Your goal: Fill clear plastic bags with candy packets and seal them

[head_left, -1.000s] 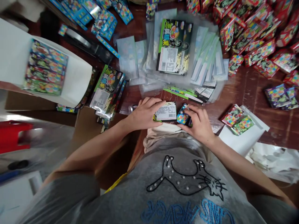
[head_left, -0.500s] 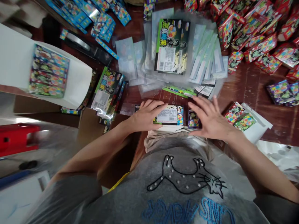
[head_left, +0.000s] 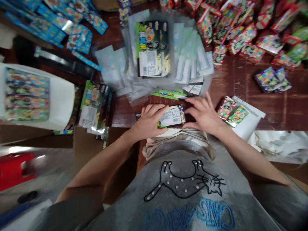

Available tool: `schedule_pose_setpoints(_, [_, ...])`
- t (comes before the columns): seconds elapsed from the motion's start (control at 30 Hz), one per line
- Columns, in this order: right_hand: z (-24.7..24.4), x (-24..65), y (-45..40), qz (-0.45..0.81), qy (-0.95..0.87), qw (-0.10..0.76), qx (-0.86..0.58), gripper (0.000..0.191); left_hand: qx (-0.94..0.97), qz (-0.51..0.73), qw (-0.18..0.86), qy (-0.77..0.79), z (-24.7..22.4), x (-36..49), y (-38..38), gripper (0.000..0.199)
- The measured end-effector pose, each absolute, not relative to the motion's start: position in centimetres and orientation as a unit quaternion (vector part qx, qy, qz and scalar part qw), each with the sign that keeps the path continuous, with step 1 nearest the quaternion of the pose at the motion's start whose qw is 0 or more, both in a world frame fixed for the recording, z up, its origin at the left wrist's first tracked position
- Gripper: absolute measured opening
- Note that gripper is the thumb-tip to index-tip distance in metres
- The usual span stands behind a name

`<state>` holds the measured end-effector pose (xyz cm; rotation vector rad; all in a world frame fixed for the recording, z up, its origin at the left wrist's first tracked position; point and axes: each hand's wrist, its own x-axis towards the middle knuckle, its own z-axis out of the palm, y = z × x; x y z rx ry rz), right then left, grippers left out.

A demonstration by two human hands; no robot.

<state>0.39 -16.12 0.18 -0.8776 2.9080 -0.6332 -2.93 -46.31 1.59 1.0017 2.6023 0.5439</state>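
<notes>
A black box with a white label (head_left: 171, 116) lies at the table's front edge, close to my body. My left hand (head_left: 151, 119) rests over its left end, with thumb and fingers along it. At its right end, my right hand (head_left: 201, 113) has thumb and fingers spread around a small purple packet (head_left: 182, 113), which sits against the box's open-looking end. Beyond my hands, dark boxes with white labels (head_left: 148, 62) lie on clear plastic sleeves (head_left: 110, 67). A green and black package (head_left: 168, 93) lies flat just past the box.
Red packets (head_left: 243, 38) are heaped at the back right, blue ones (head_left: 79, 38) at the back left. Purple packets (head_left: 271, 79) and a white carton (head_left: 250, 122) stand right. Packed boxes (head_left: 92, 106) and a filled white carton (head_left: 61, 96) are left.
The purple packet and my right hand have moved left, up against the black box. My left hand remains on the box. The whole view has shifted to the right.
</notes>
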Motion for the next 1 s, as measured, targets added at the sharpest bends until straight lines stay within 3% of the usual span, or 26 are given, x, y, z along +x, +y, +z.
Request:
schedule_pose_setpoints(0.13, [2.0,2.8,-13.8,-0.168,0.944,0.032,-0.283,0.068,0.353,0.179,0.149,0.906,1.6,-3.1,-45.3,0.086])
schedule_pose_setpoints(0.4, [3.5,7.7,-1.4,-0.136,0.99,0.0,-0.048,0.107,0.405,0.156,0.182,0.882,2.3,-4.6,-41.7,0.085])
schedule_pose_setpoints(0.57, [0.9,7.1,-0.5,-0.145,0.988,0.004,-0.059,0.103,0.469,0.193,0.166,0.845,3.3,-5.3,-33.1,0.113])
schedule_pose_setpoints(0.73, [0.2,5.4,-0.5,-0.18,0.979,0.004,-0.092,0.113,0.504,0.19,0.173,0.824,2.8,-7.0,-24.0,0.112])
schedule_pose_setpoints(0.83, [-0.1,4.7,-0.5,-0.2,0.973,0.001,-0.112,0.121,0.49,0.181,0.178,0.834,2.3,-7.7,-22.7,0.111])
schedule_pose_setpoints(1.0, [-0.4,3.8,-1.6,-0.236,0.96,0.01,-0.149,0.11,0.492,0.18,0.161,0.837,2.3,-7.3,-24.6,0.125])
